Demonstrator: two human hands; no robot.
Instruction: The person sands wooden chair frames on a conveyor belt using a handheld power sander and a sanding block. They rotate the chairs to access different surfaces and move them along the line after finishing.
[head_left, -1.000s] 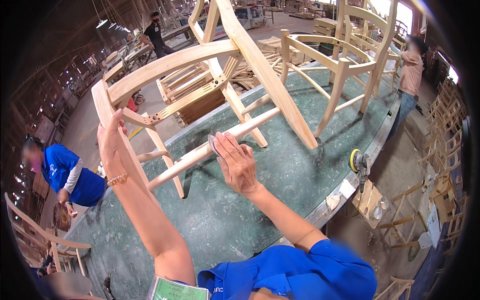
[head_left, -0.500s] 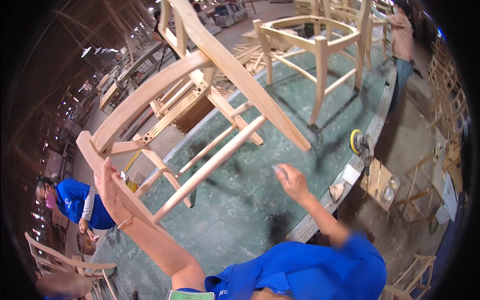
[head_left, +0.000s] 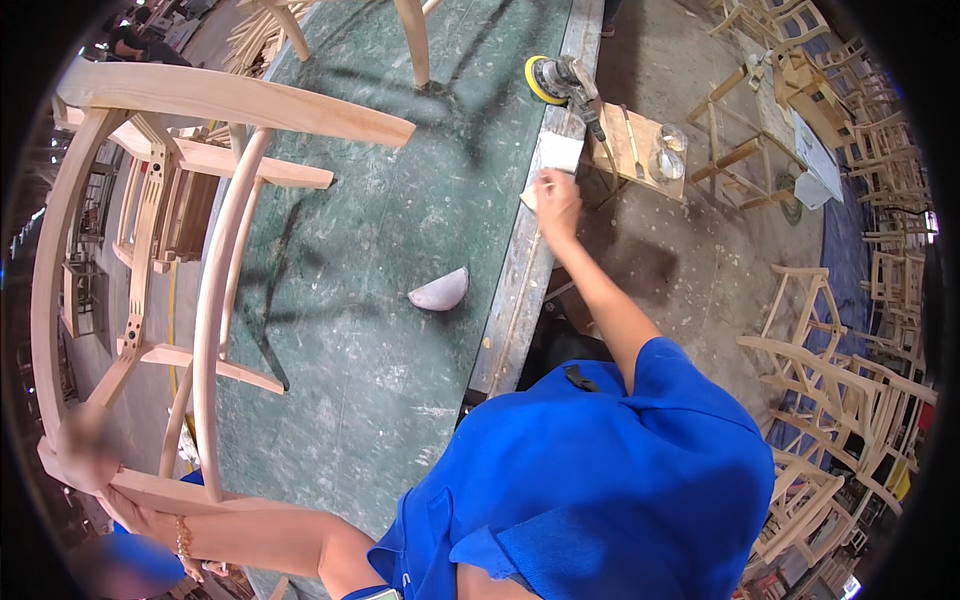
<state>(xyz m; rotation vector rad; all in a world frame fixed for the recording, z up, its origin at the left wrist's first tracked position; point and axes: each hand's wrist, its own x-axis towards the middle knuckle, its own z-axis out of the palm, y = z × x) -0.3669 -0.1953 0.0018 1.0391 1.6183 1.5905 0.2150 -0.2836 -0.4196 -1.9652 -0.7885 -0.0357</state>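
At the left, a bare wooden chair frame (head_left: 215, 300) lies tipped over the green tabletop (head_left: 370, 380). My left hand (head_left: 125, 505), partly blurred, is closed around one of its lower rails, a bracelet on the wrist. Stretched out to the table's right edge, my right hand (head_left: 560, 208) has its fingers pinched on a small beige piece (head_left: 529, 196), mostly covered by the fingers. Just beyond it lies a white sheet (head_left: 560, 151). A half-round pale pad, like a folded sanding disc (head_left: 440, 290), rests on the tabletop between my hands.
An orbital sander (head_left: 560, 82) with a yellow-rimmed pad sits at the table's right edge, beyond the sheet. Right of the table stands a wooden board (head_left: 640, 150) with small items. Many chair frames (head_left: 840, 420) fill the right side. Another chair's leg (head_left: 412, 45) stands farther up the table.
My right hand has let go of the pale pad, now on the tabletop, and moved to the beige piece at the edge. The view has swung right; my left hand stays on the chair frame.
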